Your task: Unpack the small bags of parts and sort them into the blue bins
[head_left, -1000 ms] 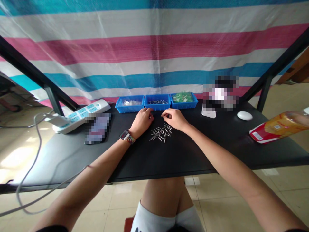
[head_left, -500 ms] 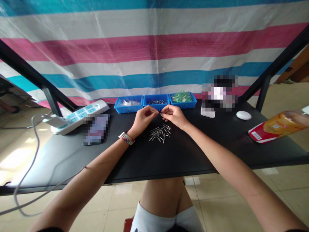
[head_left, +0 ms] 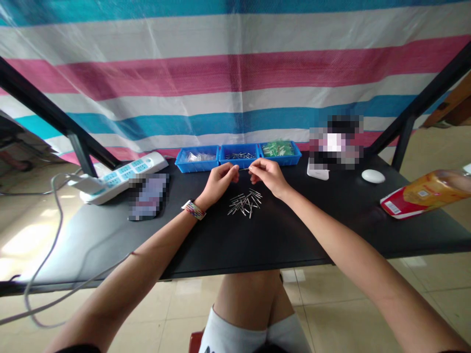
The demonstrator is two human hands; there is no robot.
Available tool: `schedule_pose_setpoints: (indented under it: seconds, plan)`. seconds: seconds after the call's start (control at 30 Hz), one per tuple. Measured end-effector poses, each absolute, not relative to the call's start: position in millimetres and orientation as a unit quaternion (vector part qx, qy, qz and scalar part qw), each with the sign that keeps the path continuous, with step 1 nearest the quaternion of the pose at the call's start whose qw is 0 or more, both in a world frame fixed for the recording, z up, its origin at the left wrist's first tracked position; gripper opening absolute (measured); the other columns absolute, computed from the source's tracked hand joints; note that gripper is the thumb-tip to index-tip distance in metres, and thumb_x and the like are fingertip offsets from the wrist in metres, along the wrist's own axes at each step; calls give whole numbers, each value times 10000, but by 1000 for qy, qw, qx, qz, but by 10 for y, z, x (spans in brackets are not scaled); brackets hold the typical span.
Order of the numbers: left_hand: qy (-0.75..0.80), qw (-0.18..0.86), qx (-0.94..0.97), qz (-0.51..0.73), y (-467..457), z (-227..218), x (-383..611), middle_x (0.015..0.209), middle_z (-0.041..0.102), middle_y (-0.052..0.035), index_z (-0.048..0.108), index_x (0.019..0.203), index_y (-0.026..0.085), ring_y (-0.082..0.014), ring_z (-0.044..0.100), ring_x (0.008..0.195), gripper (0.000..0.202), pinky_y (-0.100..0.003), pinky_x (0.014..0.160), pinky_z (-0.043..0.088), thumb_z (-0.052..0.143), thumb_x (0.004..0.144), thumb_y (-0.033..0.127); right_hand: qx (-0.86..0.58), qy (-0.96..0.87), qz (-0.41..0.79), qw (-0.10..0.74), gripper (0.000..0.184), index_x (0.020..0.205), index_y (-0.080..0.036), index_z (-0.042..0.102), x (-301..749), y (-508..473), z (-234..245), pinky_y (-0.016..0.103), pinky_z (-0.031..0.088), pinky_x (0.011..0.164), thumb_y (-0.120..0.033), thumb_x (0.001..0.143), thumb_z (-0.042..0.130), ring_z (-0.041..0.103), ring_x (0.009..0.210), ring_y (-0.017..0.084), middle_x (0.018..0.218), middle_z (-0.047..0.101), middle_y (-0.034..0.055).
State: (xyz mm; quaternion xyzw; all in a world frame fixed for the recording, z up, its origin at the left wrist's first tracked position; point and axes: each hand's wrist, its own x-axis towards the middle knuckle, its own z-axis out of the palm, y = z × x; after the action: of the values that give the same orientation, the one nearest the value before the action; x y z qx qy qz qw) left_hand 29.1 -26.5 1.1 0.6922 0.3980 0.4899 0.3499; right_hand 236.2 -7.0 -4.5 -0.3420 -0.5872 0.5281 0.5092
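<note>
My left hand and my right hand are raised a little above the black table, fingertips facing each other. Both pinch a thin metal pin held between them, one hand at each end. A loose pile of similar metal pins lies on the table just below and in front of the hands. Behind the hands stand three blue trays: the left tray with clear bags, the middle tray with metal pins, the right tray with green parts.
A white power strip with a grey cable lies at the left. A blurred dark object rests beside it. At the right are a white stand, a white mouse and a red-and-yellow packet. A striped tarp hangs behind.
Both hands rose from the table near the pin pile and came together, pinching a pin between them. Since half a second ago they have barely shifted.
</note>
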Motion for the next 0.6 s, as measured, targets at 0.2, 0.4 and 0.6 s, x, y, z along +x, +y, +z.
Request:
schedule_pose_setpoints:
  seconds: [0.2, 0.4, 0.6]
  plan:
    - [351, 397, 672, 518, -240, -48, 295, 812, 665, -1, 652, 952, 194, -147, 660, 726, 358, -260, 695, 531, 829, 921, 504, -372, -572, 516, 518, 570, 788, -190, 685, 2357, -34, -107, 235, 568, 497, -727, 737, 869, 648, 544, 121, 705, 703, 6]
    - [386, 354, 682, 511, -250, -41, 280, 792, 672, -11, 664, 907, 183, -146, 649, 716, 347, -266, 696, 522, 764, 968, 510, -379, -564, 530, 507, 538, 823, -190, 694, 2348, -42, -109, 231, 572, 502, -695, 750, 866, 656, 556, 120, 743, 714, 10]
    - [416, 324, 686, 501, -244, -50, 282, 748, 700, -31, 660, 825, 183, -161, 652, 699, 433, -282, 694, 521, 709, 998, 577, -363, -558, 552, 502, 410, 865, -200, 698, 2352, -118, -34, 247, 605, 552, -490, 695, 933, 669, 584, 120, 773, 691, -22]
